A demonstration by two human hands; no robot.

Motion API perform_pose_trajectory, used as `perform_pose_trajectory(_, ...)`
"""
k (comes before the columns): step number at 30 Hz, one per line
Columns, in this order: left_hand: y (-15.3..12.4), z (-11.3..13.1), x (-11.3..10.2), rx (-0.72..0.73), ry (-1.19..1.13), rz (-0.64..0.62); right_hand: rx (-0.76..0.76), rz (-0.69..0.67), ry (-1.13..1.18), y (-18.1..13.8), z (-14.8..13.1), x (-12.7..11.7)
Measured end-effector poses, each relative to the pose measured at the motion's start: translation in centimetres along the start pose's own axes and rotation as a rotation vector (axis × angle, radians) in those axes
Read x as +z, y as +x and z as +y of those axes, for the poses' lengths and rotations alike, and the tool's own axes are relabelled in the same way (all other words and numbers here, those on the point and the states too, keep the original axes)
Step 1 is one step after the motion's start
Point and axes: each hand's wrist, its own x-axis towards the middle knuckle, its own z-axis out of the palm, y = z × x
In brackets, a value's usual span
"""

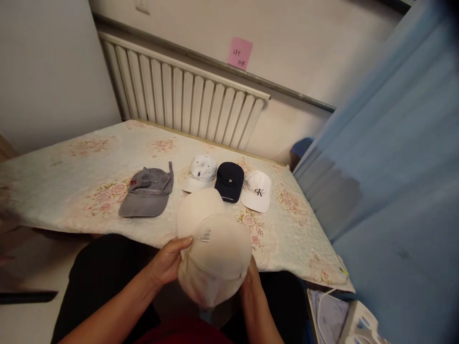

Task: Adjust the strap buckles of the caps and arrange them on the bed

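Note:
A cream baseball cap (222, 253) with a small metallic emblem is held above my lap, its brim pointing away from me. My left hand (170, 260) grips its left side, thumb on top by the emblem. On the right side my right hand (249, 274) holds the cap too, its fingers mostly hidden behind it. Beyond, a grey cap (147, 192) lies to the left on the table. A white cap with a small dark logo (202, 172), a black cap (230, 181) and a white cap with black letters (256, 191) sit in a row.
The table (82, 181) wears a flowered cloth and backs onto a radiator (186, 95). A blue curtain (390, 157) hangs on the right. At lower right stands a white plastic item (362, 325) with a cable near it. A pink note (240, 53) is on the wall.

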Motion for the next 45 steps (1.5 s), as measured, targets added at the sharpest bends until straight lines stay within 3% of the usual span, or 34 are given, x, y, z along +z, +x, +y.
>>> perform_pose_trajectory(7,0.5,0.2,-0.4,-0.047,-0.023,0.035,-0.167,0.046,0.036,0.4,-0.7,-0.5)
perform_pose_trajectory(13,0.5,-0.2,-0.5,-0.048,-0.092,0.003,-0.090,0.022,0.095,0.3,-0.4,-0.2)
perform_pose_trajectory(17,0.1,-0.8,-0.4,-0.071,-0.104,-0.004,-0.074,0.119,0.136,0.9,0.0,-0.4)
perform_pose_trajectory(25,0.4,-1.2,1.9,-0.069,-0.158,-0.012,-0.053,0.189,0.104,1.5,1.0,0.2)
perform_pose_trajectory(30,0.7,-1.4,3.4,-0.068,-0.203,-0.020,-0.132,0.188,0.070,0.9,0.8,1.5)
perform_pose_trajectory(41,1.3,-1.0,5.5,-0.069,-0.121,0.091,-0.109,0.193,0.078,1.6,1.6,0.7)
perform_pose_trajectory(45,2.0,-1.0,6.1,-0.061,-0.051,0.169,-0.093,0.126,0.074,1.7,1.5,1.3)
